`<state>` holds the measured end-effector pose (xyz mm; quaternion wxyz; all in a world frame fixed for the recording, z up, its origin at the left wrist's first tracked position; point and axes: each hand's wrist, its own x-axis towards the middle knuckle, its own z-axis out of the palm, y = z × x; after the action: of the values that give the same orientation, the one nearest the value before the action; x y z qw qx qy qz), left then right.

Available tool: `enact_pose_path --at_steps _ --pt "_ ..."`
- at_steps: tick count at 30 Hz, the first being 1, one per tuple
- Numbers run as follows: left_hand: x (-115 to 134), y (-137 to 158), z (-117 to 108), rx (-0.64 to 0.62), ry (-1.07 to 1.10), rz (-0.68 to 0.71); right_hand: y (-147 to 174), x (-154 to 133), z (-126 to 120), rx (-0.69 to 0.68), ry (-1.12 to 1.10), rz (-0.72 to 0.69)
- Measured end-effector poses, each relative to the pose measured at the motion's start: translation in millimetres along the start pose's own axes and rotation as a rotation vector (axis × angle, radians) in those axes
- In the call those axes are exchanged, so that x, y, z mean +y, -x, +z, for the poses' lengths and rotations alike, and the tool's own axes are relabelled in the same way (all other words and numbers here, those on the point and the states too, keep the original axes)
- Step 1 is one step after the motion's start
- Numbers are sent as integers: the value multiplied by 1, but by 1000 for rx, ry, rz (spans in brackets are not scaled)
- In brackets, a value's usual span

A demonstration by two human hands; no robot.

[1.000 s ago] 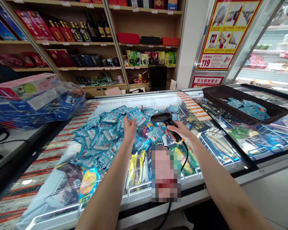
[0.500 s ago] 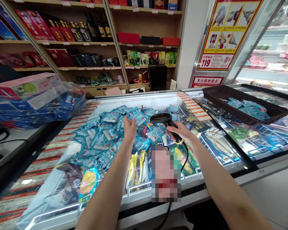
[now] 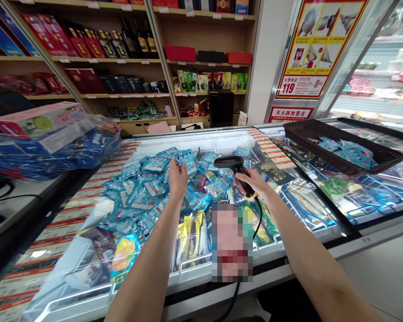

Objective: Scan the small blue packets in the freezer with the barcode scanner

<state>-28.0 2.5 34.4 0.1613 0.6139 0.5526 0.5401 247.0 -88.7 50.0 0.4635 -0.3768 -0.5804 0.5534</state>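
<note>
Several blue snack packets (image 3: 144,202) lie heaped on the glass top of the freezer (image 3: 201,261). My left hand (image 3: 178,178) pinches one blue packet (image 3: 186,161) at the heap's far right side, its printed face towards me. In my right hand (image 3: 251,182) is a black barcode scanner (image 3: 229,162), gripped by its handle, the head pointing left towards the held packet. The scanner's cable (image 3: 259,219) hangs down from the handle. Below the scanner another blue packet (image 3: 218,187) lies loose on the glass.
A dark brown basket (image 3: 305,147) with several blue packets stands at the right. Plastic-wrapped boxes (image 3: 53,138) are stacked at the left. Shelves (image 3: 107,60) of bottles and boxes rise behind. A pixelated patch covers part of the freezer's near edge.
My left hand has shifted slightly left and up with the packet, which has turned. The scanner's head has swung slightly to the right and tilted flatter.
</note>
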Motion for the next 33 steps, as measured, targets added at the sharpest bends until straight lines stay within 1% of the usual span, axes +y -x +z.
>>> enact_pose_path --at_steps 3,6,10,12,14,15,17,19,21,27,30,33 --pt "1 -1 -9 18 -257 -1 -4 8 -6 81 -64 1" --pt "4 2 -16 1 -398 8 -7 14 -11 146 -100 14" --pt "11 11 -23 -30 -626 31 -8 16 -16 188 -131 17" --pt "13 15 -25 -12 -745 84 -8 16 -17 204 -134 21" --pt "13 18 -25 -15 -809 185 -9 17 -18 215 -132 27" --pt "11 19 -24 -45 -819 250 -9 17 -18 219 -132 30" --pt "8 20 -21 -159 -816 361 -9 18 -18 221 -134 31" --pt "4 22 -17 -261 -811 407 -10 19 -18 223 -139 25" --pt "3 23 -15 -294 -811 400 -10 19 -18 220 -154 19" --pt "10 22 -11 -263 -767 369 -12 17 -18 267 -203 40" --pt "17 18 -2 -290 -680 343 -12 15 -18 274 -214 56" --pt "23 10 13 -337 -604 277 -13 17 -19 270 -249 40"
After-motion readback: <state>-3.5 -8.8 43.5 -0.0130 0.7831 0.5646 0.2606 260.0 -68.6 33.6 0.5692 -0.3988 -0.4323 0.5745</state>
